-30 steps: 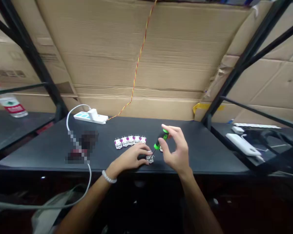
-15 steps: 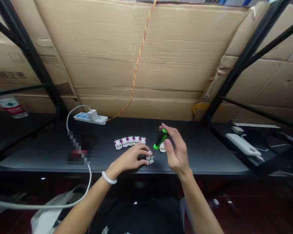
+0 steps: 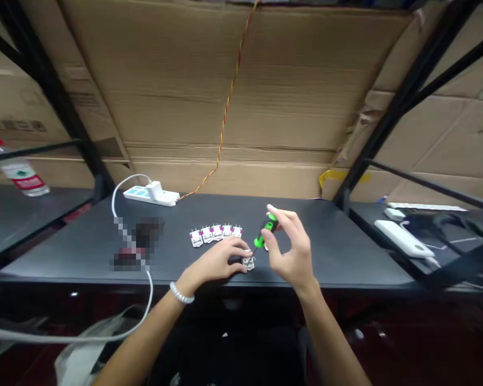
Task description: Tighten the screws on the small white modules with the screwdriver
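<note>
My left hand [image 3: 221, 258] pinches a small white plug-like part [image 3: 248, 262] against the black tabletop near its front edge. In my right hand [image 3: 293, 251] is a green-and-black screwdriver [image 3: 264, 230], held tilted with its thin shaft pointing down at that part. Whether the tip sits in a screw is too small to tell. Behind my left hand, several similar white parts with purple sides [image 3: 216, 232] stand in a curved row, their metal pins pointing away. Another white part is mostly hidden behind my right hand.
A white power strip [image 3: 152, 196] with a plugged-in charger lies at the back left, its white cable [image 3: 149, 289] hanging over the front edge. Black metal posts [image 3: 380, 126] flank the table. A bottle [image 3: 26, 177] stands far left; a white device [image 3: 403, 238] lies right.
My right thumb and fingers have closed more around the screwdriver handle, and the hand covers more of the white part behind it. My left hand keeps its hold.
</note>
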`<state>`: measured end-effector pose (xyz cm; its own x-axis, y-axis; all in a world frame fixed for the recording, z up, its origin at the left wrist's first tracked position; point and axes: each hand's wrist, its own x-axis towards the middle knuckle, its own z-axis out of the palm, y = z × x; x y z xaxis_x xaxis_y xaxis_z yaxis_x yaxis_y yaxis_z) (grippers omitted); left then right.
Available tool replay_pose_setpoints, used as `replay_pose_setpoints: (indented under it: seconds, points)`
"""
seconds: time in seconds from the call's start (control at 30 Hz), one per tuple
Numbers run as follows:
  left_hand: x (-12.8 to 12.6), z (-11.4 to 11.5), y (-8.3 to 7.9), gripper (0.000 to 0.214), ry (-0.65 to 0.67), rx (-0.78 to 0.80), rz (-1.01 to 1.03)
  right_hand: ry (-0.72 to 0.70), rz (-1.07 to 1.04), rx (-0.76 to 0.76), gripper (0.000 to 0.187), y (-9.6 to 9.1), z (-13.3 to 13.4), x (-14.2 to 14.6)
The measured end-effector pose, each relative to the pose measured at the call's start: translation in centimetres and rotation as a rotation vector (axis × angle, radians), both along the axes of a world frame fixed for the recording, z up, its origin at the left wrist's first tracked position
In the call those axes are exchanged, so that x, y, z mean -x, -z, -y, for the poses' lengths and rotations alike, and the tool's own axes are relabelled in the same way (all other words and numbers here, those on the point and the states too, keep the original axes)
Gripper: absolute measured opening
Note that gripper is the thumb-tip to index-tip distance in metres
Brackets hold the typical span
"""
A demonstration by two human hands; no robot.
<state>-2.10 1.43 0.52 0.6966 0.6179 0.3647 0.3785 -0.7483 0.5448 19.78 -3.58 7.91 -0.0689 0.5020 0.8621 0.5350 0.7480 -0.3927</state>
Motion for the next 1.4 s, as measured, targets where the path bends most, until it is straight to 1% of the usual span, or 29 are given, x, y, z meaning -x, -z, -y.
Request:
replay_pose_setpoints:
  seconds: [0.1, 0.13, 0.2, 0.27, 0.3, 0.33, 0.43, 0.47, 0.57, 0.63, 0.67, 0.77, 0.83, 1.0, 1.07, 1.17, 1.23, 1.4]
  points:
    - [-0.04, 0.03, 0.08, 0.026, 0.004, 0.005, 0.006, -0.087, 0.016, 0.058, 0.053, 0.01, 0.06, 0.04]
    - [-0.05, 0.04, 0.10, 0.026, 0.007, 0.004, 0.008, -0.092, 0.018, 0.055, 0.052, 0.01, 0.08, 0.05]
    - [-0.05, 0.04, 0.10, 0.029, 0.009, 0.001, 0.010, -0.035, 0.009, 0.016, 0.046, 0.01, 0.11, 0.07]
    - [-0.06, 0.06, 0.04, 0.031, 0.003, 0.003, 0.006, 0.040, -0.003, -0.029, 0.044, 0.02, 0.10, 0.07]
    - [-0.07, 0.08, -0.01, 0.031, -0.002, 0.007, 0.002, 0.051, -0.005, -0.032, 0.044, 0.03, 0.10, 0.05]
    - [-0.09, 0.11, -0.06, 0.030, -0.005, 0.010, -0.001, 0.035, 0.000, -0.018, 0.046, 0.04, 0.09, 0.02]
    - [-0.12, 0.13, -0.14, 0.028, 0.001, 0.009, -0.006, -0.077, 0.028, 0.051, 0.054, 0.00, 0.13, -0.04]
    - [-0.12, 0.12, -0.12, 0.027, 0.001, 0.005, -0.004, -0.088, 0.034, 0.054, 0.054, -0.03, 0.16, -0.02]
    - [-0.08, 0.07, -0.03, 0.027, 0.006, -0.001, 0.005, -0.008, 0.027, -0.008, 0.049, -0.08, 0.21, 0.09]
    - [-0.06, 0.06, -0.03, 0.028, 0.002, 0.006, 0.005, 0.036, 0.011, -0.021, 0.048, -0.01, 0.18, 0.14]
    - [-0.06, 0.07, -0.06, 0.029, 0.002, 0.009, 0.003, 0.025, 0.006, -0.008, 0.050, 0.06, 0.15, 0.13]
    - [-0.07, 0.09, -0.12, 0.028, 0.000, 0.012, 0.001, -0.087, -0.001, 0.059, 0.060, 0.25, 0.06, 0.03]
    - [-0.06, 0.08, -0.08, 0.028, 0.004, 0.007, 0.002, -0.112, 0.004, 0.051, 0.060, 0.25, 0.04, 0.00]
    - [-0.04, 0.00, 0.09, 0.029, 0.008, -0.001, 0.010, 0.055, -0.002, -0.037, 0.055, 0.09, 0.08, 0.25]
    - [-0.06, 0.05, -0.02, 0.029, -0.001, 0.005, 0.002, 0.036, -0.012, -0.017, 0.054, 0.16, 0.06, 0.33]
    - [-0.09, 0.16, -0.25, 0.029, -0.003, 0.014, 0.005, -0.052, -0.027, 0.038, 0.057, 0.34, 0.02, 0.34]
    - [-0.09, 0.20, -0.31, 0.028, 0.005, 0.013, 0.011, -0.072, -0.032, 0.040, 0.057, 0.41, -0.01, 0.39]
    - [-0.03, 0.13, -0.12, 0.029, 0.000, 0.015, 0.003, 0.078, -0.045, -0.029, 0.046, 0.28, 0.01, 0.64]
